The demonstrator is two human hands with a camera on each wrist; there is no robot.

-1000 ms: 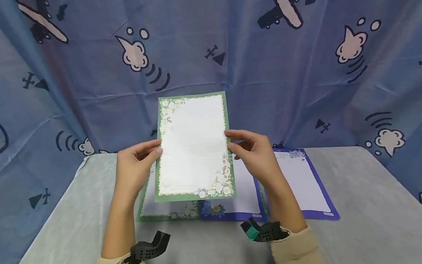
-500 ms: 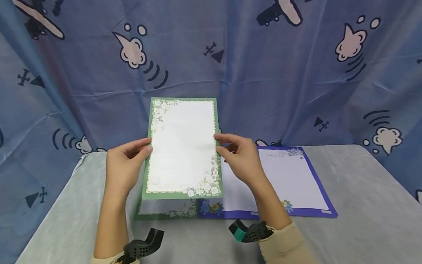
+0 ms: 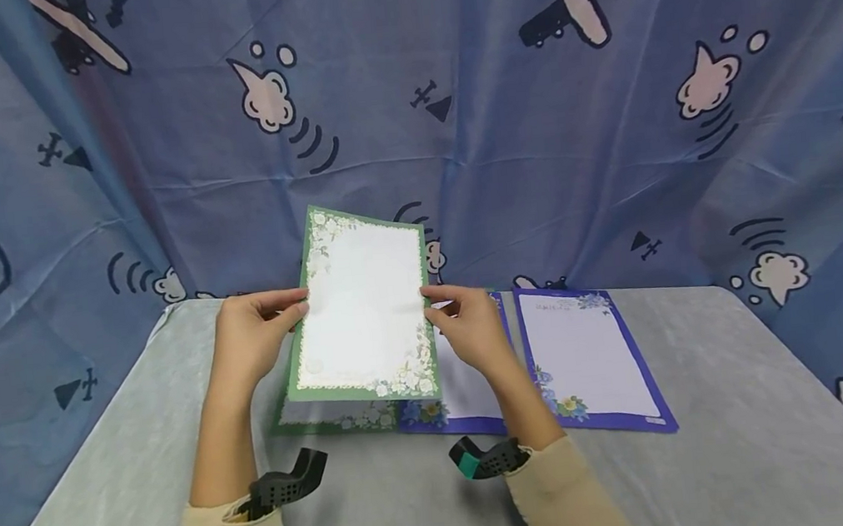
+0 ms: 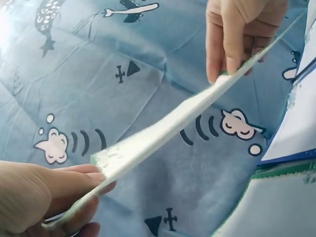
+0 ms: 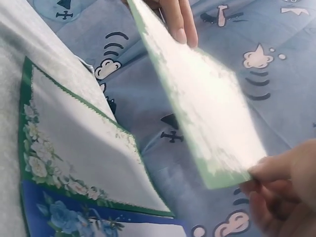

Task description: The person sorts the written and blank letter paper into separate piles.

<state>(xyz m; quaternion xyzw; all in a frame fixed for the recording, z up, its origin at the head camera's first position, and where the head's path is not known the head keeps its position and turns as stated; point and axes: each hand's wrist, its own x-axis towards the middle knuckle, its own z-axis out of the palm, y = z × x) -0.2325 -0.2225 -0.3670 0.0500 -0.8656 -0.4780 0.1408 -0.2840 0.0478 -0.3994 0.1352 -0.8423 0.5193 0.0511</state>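
In the head view a green-bordered sheet of floral stationery paper (image 3: 365,310) is held up off the table, slightly tilted. My left hand (image 3: 255,336) pinches its left edge between thumb and fingers. At the opposite edge, my right hand (image 3: 472,325) pinches it the same way. Under the raised sheet lies another green floral sheet (image 3: 337,416), largely covered from above; the right wrist view shows more of that green sheet (image 5: 84,153). Beside it is a blue-bordered sheet (image 3: 470,388), partly behind my right hand and forearm. Farther right lies a second blue-bordered sheet (image 3: 595,356).
A pale cloth covers the table (image 3: 724,454). Behind its far edge hangs a blue curtain (image 3: 502,147) printed with planes and clouds. Black camera mounts (image 3: 286,484) sit at both wrists, above the beige sleeves.
Both hands have carried the green sheet to the left, then lowered it a little. Its top edge now slants down toward the right, and more of the blue-bordered sheets shows.
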